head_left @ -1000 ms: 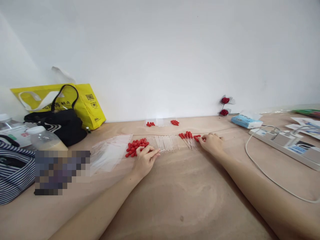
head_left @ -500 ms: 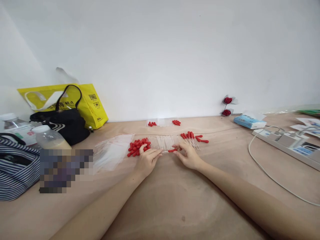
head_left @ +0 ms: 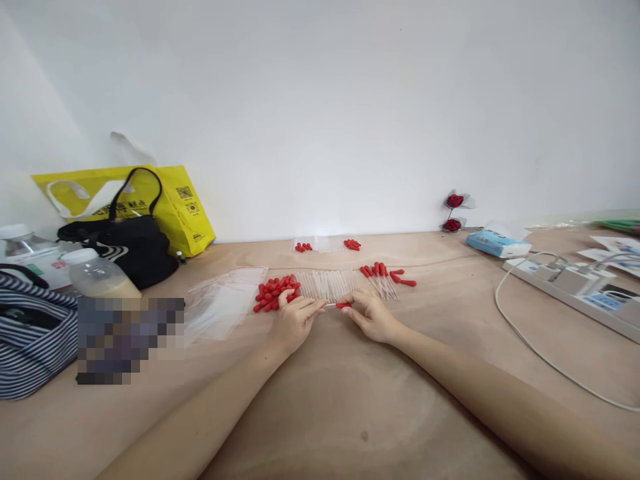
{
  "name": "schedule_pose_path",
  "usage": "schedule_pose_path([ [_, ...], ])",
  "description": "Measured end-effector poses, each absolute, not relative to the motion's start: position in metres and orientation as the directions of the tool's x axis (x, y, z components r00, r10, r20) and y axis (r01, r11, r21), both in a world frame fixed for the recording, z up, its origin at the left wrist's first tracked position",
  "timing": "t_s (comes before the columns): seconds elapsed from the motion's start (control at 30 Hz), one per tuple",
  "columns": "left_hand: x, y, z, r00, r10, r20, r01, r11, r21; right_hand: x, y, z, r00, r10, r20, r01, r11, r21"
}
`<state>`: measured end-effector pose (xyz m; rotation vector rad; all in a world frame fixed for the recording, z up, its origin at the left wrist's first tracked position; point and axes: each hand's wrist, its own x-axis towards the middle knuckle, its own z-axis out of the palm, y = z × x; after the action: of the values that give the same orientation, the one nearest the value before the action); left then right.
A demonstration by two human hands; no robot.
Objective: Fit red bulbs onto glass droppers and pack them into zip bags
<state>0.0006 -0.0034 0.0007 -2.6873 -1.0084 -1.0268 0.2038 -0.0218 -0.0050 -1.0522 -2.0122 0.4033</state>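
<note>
My left hand [head_left: 295,318] pinches one end of a thin clear dropper tube [head_left: 332,305], held level just above the table. At the tube's other end my right hand [head_left: 371,316] grips a red rubber bulb [head_left: 343,305], which meets the tube; how far it sits on it I cannot tell. Behind the hands lies a row of loose clear tubes [head_left: 327,285]. A pile of red bulbs [head_left: 275,292] is beside my left hand. Beyond my right hand lie several droppers with red bulbs fitted [head_left: 381,272].
Clear plastic bags [head_left: 225,303] lie left of the bulb pile. Farther left stand a bottle [head_left: 103,277], a striped bag [head_left: 37,340] and a yellow bag [head_left: 187,217]. By the wall lie bagged droppers [head_left: 327,245]. A tissue pack [head_left: 497,243] and power strip [head_left: 575,297] are at right.
My right fingers have closed around the red bulb, covering more of it, and it has moved slightly left against the tube. My left hand stays almost still.
</note>
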Motion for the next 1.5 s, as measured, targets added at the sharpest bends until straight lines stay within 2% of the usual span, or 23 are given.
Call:
schedule_pose_path([
  [0.43, 0.007, -0.012, 0.005, 0.594, 0.524, 0.61, 0.628, -0.776, 0.056, 0.202, -0.022, -0.008, -0.304, 0.733, 0.608, 0.445, 0.674, -0.59],
  [0.63, 0.007, -0.014, 0.004, 0.621, 0.478, 0.621, 0.639, -0.768, -0.047, 0.201, -0.025, -0.007, -0.328, 0.701, 0.633, 0.441, 0.706, -0.554],
  [0.8, 0.008, -0.015, 0.001, 0.633, 0.444, 0.635, 0.633, -0.769, -0.093, 0.201, -0.026, -0.007, -0.381, 0.666, 0.642, 0.485, 0.735, -0.475],
  [1.1, 0.013, -0.019, -0.002, 0.633, 0.427, 0.645, 0.622, -0.777, -0.097, 0.199, -0.027, -0.01, -0.414, 0.618, 0.668, 0.532, 0.76, -0.373],
  [1.33, 0.015, -0.018, -0.005, 0.609, 0.415, 0.676, 0.602, -0.797, -0.053, 0.198, -0.026, -0.01, -0.408, 0.622, 0.669, 0.49, 0.767, -0.414],
  [1.5, 0.014, -0.017, -0.003, 0.588, 0.439, 0.68, 0.615, -0.788, -0.023, 0.203, -0.024, -0.011, -0.379, 0.641, 0.668, 0.525, 0.743, -0.415],
])
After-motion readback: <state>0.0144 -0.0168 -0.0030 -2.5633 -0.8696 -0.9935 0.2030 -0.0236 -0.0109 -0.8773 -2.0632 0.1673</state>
